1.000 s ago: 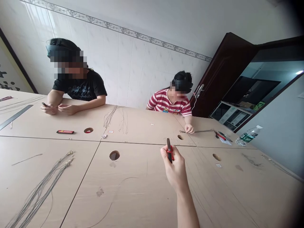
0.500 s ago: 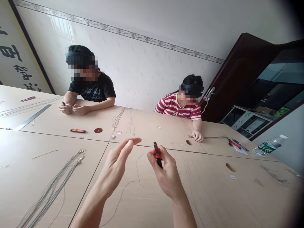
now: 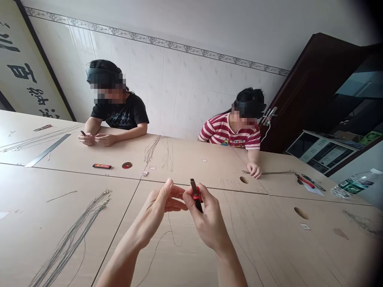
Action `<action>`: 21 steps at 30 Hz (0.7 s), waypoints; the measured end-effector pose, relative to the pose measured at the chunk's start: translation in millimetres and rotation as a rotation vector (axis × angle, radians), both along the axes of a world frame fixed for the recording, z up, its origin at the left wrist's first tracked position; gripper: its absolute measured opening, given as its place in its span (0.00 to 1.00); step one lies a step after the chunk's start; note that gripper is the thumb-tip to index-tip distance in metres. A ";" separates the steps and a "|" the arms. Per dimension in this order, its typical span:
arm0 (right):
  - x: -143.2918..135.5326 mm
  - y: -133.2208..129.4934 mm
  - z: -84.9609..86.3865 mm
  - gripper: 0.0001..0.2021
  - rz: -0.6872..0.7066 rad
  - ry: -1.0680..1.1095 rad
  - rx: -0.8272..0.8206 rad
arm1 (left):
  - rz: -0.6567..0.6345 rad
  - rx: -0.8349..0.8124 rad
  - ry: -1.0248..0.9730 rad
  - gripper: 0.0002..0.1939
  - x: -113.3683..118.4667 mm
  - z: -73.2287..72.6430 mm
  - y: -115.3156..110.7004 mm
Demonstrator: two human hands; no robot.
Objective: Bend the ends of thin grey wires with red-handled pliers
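Note:
My right hand [image 3: 209, 219] is closed round a small black-and-red lighter [image 3: 193, 185], held upright with its dark narrow end up. A thin grey cord [image 3: 171, 229] comes from the right thumb and fingertips, passes by the left fingers and hangs down in a curve. My left hand [image 3: 158, 205] is just to the left, thumb raised and apart, fingers bent loosely towards the right fingertips. Whether the left fingers touch the cord, I cannot tell. Another thin cord [image 3: 152, 257] curves over the table [image 3: 185, 267] below my hands.
Left of my arms lies a bundle of cords [image 3: 70, 235] with metal clasps. Across the table sit two people, one holding a dark slim object. A lighter [image 3: 102, 166], a steel ruler [image 3: 48, 150], red-handled pliers [image 3: 304, 181] and a water bottle [image 3: 356, 183] are farther off.
My left hand has come closer to the right one, and its straight fingers have bent towards the cord. The right hand keeps hold of the lighter. The view has shifted slightly.

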State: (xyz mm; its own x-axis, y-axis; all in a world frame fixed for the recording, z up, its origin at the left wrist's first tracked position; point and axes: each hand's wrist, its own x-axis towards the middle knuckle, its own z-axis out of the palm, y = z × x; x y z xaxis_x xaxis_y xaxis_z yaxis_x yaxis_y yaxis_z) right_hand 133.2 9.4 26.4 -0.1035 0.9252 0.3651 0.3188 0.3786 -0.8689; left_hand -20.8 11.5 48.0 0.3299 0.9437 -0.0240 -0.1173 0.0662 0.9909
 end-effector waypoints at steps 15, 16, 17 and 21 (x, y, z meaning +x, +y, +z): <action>0.1 0.0 -0.6 0.12 0.051 0.199 -0.106 | 0.046 0.072 0.127 0.27 1.9 4.1 -1.1; 0.1 -0.3 -1.0 0.12 0.057 0.203 -0.117 | 0.042 0.067 0.120 0.26 1.7 2.9 -0.9; 0.1 -0.8 -1.2 0.12 0.063 0.202 -0.124 | 0.041 0.059 0.109 0.26 1.4 1.4 -0.5; 0.0 -3.9 -0.2 0.12 0.077 0.192 -0.120 | 0.091 0.012 0.060 0.24 0.6 -3.9 1.1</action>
State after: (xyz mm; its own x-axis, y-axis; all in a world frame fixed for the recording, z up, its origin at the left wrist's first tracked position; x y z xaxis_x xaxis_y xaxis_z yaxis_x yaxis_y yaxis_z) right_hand 133.1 5.5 26.2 -0.1144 0.9553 0.2727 0.1177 0.2856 -0.9511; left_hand -20.2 12.6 44.1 0.2415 0.9700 -0.0298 -0.0628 0.0463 0.9970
